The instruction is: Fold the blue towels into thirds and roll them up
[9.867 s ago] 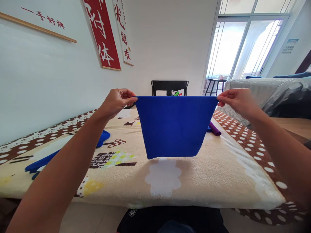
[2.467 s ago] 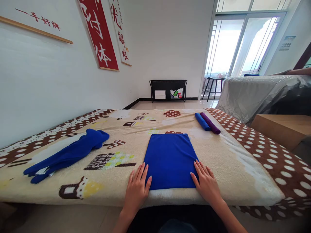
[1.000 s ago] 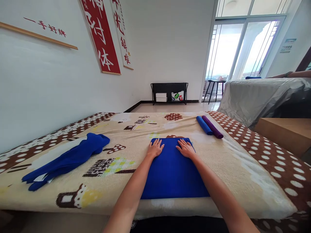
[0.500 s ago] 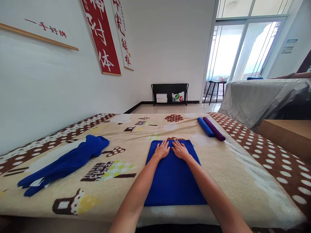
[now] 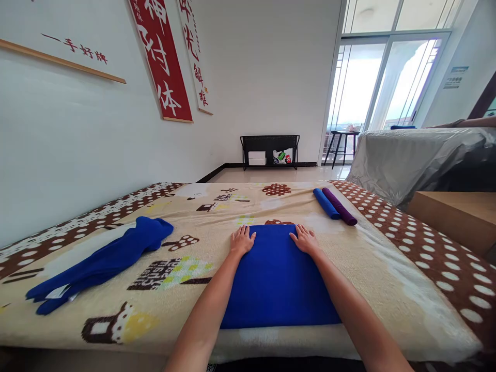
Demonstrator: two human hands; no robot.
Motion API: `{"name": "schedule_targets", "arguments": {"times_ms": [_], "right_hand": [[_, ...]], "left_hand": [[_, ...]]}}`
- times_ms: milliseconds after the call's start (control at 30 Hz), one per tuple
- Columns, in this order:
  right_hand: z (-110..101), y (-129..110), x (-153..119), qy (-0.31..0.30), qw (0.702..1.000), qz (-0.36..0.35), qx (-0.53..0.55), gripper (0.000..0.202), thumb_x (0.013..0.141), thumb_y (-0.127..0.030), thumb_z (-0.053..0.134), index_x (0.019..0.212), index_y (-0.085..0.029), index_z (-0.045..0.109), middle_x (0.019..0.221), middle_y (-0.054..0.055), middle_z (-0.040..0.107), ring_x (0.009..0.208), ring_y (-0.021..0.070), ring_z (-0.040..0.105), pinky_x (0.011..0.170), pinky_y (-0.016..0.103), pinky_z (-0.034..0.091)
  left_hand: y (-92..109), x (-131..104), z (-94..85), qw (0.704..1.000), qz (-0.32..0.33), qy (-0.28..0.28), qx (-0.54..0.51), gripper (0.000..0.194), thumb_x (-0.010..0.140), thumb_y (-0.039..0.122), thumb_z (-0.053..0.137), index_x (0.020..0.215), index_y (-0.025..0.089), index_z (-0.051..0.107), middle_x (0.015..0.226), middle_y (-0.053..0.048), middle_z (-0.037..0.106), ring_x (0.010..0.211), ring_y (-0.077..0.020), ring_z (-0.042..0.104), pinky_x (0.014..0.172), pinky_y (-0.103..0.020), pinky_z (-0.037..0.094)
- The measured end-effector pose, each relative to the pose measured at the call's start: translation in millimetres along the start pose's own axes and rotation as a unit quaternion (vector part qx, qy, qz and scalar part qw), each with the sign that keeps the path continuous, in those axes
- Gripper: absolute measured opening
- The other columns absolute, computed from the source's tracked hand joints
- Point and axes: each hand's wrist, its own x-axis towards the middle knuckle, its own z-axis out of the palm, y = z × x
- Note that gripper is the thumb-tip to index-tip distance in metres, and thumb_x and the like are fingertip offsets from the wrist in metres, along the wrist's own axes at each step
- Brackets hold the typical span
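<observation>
Blue cloth (image 5: pixel 281 289): extending nearward from both hands
Left hand (image 5: pixel 241 242): lying flat, far-left corner, gripping nothing
Right hand (image 5: pixel 307 241): lying likewise, far-right

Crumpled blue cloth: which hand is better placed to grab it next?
Probably the left hand: the crumpled blue cloth lies to its left, farther from the right hand across the flat blue cloth.

Cloth (image 5: pixel 279 284) on the blanket (image 5: pixel 391 289), second cloth (image 5: pixel 112 258) to its left, two rolls (image 5: pixel 338 204) beyond to the right
</observation>
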Motion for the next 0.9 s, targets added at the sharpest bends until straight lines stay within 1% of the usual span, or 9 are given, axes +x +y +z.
{"name": "schedule_targets", "arguments": {"times_ms": [133,300,467,633,733,833,900], "right_hand": [[1.4,0.6,-1.1,0.001,1.000,0.001,-0.003,0.071,0.098,-0.057,0.016,0.153,-0.013,0.023,0.160,0.012,0.018,0.148,0.0215,0.014,0.118,0.046,0.011],[4.6,2.4,2.5,-0.002,1.000,0.009,-0.007,0.071,0.098,-0.057,0.018,0.154,-0.014,0.022,0.160,0.011,0.017,0.149,0.0211,0.014,0.118,0.045,0.010],[6.6,3.2,3.6,0.002,1.000,0.012,-0.012,0.070,0.098,-0.056,0.019,0.154,-0.015,0.024,0.160,0.010,0.019,0.148,0.0203,0.015,0.118,0.044,0.011],[5.1,3.6,-3.2,0.021,1.000,0.004,-0.019,0.069,0.098,-0.055,0.018,0.152,-0.014,0.027,0.159,0.010,0.023,0.147,0.0216,0.020,0.117,0.045,0.015],[0.0,0.0,-9.9,0.044,0.999,-0.007,-0.027,0.067,0.099,-0.052,0.020,0.151,-0.011,0.031,0.158,0.014,0.025,0.147,0.0241,0.019,0.117,0.048,0.014],[-6.7,-12.4,-18.2,0.075,0.996,-0.030,-0.036,0.062,0.100,-0.043,0.024,0.150,-0.007,0.032,0.158,0.017,0.021,0.149,0.0253,0.013,0.118,0.048,0.006],[-8.8,-26.8,-25.5,0.086,0.994,-0.060,-0.038,0.059,0.099,-0.037,0.025,0.149,-0.007,0.032,0.159,0.016,0.019,0.149,0.0244,0.012,0.119,0.046,0.005]], "left_hand": [[0.4,-2.6,-1.7,1.000,0.001,-0.005,0.001,0.066,0.097,0.055,0.017,0.151,0.019,0.031,0.161,-0.010,0.021,0.149,-0.0255,0.018,0.118,-0.050,0.014],[-1.7,-3.0,-3.2,1.000,0.001,-0.015,0.004,0.068,0.096,0.056,0.017,0.152,0.019,0.029,0.161,-0.009,0.019,0.149,-0.0247,0.017,0.119,-0.049,0.015],[-1.5,-4.1,-4.1,1.000,0.003,-0.017,0.008,0.069,0.096,0.056,0.016,0.152,0.018,0.028,0.162,-0.008,0.019,0.149,-0.0239,0.016,0.119,-0.048,0.014],[-3.7,-8.3,-5.6,1.000,0.010,-0.015,0.013,0.067,0.096,0.055,0.017,0.152,0.019,0.030,0.161,-0.008,0.020,0.149,-0.0239,0.017,0.119,-0.049,0.014],[-3.7,-12.3,-8.8,1.000,0.014,-0.011,0.019,0.065,0.097,0.053,0.018,0.151,0.020,0.031,0.161,-0.010,0.022,0.148,-0.0254,0.019,0.118,-0.052,0.015],[6.1,-18.8,-13.0,0.999,0.027,0.002,0.030,0.060,0.098,0.045,0.020,0.150,0.017,0.033,0.159,-0.014,0.025,0.148,-0.0285,0.019,0.116,-0.060,0.008],[20.5,-25.7,-13.7,0.998,0.058,0.007,0.033,0.057,0.098,0.037,0.023,0.150,0.016,0.033,0.159,-0.015,0.025,0.148,-0.0285,0.019,0.116,-0.060,0.007]]}}
